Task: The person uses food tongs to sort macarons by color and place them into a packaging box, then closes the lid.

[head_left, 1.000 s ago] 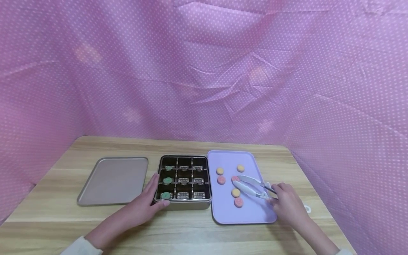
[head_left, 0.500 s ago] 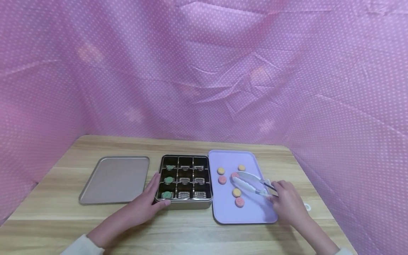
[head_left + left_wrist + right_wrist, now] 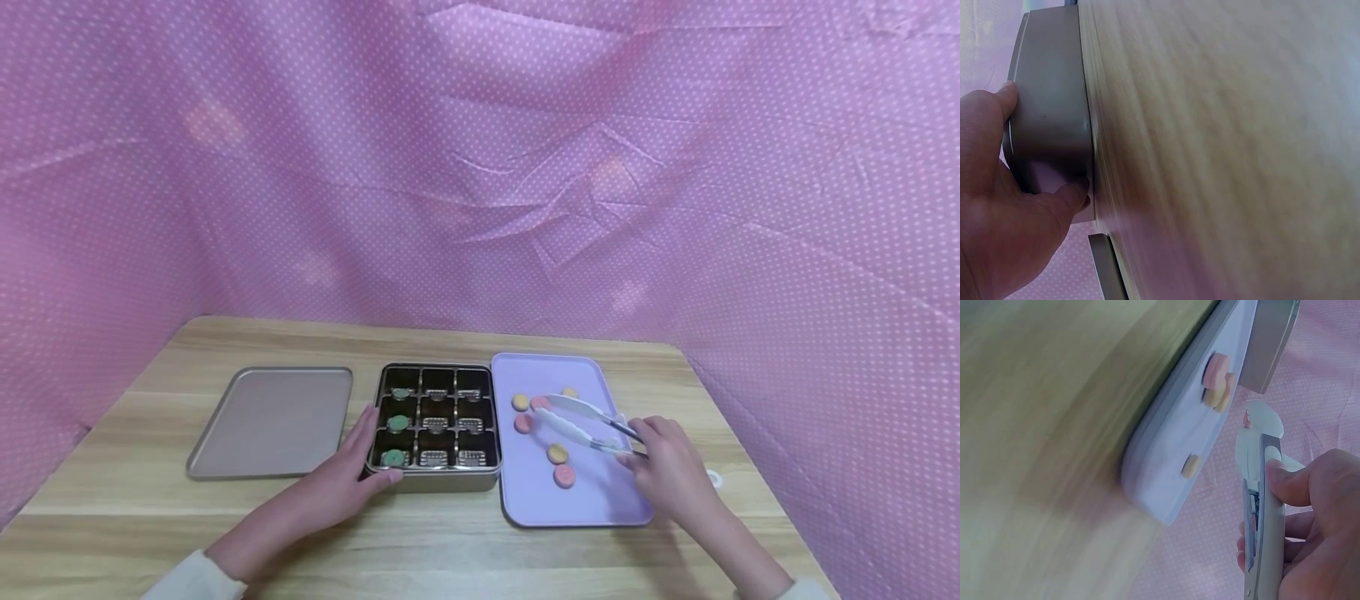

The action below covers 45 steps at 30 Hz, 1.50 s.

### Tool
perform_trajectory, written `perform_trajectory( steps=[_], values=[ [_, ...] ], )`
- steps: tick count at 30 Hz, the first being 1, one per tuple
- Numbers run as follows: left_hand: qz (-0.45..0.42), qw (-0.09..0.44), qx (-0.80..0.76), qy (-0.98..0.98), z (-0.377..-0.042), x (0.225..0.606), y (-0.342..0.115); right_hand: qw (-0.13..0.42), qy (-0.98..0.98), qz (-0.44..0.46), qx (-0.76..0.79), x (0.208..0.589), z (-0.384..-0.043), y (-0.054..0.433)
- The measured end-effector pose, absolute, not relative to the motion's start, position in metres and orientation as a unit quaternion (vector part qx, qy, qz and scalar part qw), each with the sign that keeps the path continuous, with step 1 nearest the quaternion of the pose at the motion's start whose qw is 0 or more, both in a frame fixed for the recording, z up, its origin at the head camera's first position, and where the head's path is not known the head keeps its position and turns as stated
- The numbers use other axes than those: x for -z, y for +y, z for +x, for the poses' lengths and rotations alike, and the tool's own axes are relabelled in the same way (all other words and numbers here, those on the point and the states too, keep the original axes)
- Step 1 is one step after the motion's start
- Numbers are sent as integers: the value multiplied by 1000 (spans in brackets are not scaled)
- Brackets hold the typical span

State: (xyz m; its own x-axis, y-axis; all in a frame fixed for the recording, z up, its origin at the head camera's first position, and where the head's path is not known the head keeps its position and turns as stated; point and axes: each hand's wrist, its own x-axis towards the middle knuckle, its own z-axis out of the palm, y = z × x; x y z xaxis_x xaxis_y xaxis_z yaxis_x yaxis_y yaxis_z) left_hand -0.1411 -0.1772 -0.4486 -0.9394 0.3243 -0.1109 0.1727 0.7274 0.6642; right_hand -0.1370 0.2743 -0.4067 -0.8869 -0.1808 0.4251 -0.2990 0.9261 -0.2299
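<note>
Polka-dot cloth (image 3: 480, 167) backs the table (image 3: 420, 550): your left hand (image 3: 345, 483) rests against the divided tin's (image 3: 450, 482) eight o'clock; your right hand (image 3: 670, 467) grips tongs (image 3: 562, 427), pink cookie (image 3: 540, 402) between their tips, at its three o'clock.

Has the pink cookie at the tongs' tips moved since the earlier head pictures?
Yes; against the lilac tray, the pink cookie has shifted left and upward in the head view.

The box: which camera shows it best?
The head view: it shows the box from above, with all nine compartments. The left wrist view shows only its outside; the right wrist view, part of one side.
</note>
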Motion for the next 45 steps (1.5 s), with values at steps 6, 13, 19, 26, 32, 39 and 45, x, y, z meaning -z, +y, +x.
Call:
perform_trajectory(
  steps=[6, 13, 19, 26, 32, 39, 45],
  values=[
    [134, 111, -345, 922, -140, 447, -177, 216, -953, 146, -154, 404, -136, 263],
    [133, 111, -346, 922, -139, 445, -177, 217, -950, 163, -154, 400, -134, 249],
    [129, 113, -346, 923, -139, 444, -177, 218, -946, 182, -156, 396, -133, 236],
    [129, 114, -351, 920, -139, 445, -178, 214, -943, 202, -156, 393, -131, 220],
    [129, 114, -349, 921, -140, 446, -178, 230, -932, 235, -155, 394, -131, 208],
    [127, 111, -346, 923, -141, 447, -177, 218, -931, 255, -142, 394, -130, 196],
    [126, 107, -343, 925, -142, 449, -177, 194, -935, 258, -146, 393, -127, 186]
  ],
)
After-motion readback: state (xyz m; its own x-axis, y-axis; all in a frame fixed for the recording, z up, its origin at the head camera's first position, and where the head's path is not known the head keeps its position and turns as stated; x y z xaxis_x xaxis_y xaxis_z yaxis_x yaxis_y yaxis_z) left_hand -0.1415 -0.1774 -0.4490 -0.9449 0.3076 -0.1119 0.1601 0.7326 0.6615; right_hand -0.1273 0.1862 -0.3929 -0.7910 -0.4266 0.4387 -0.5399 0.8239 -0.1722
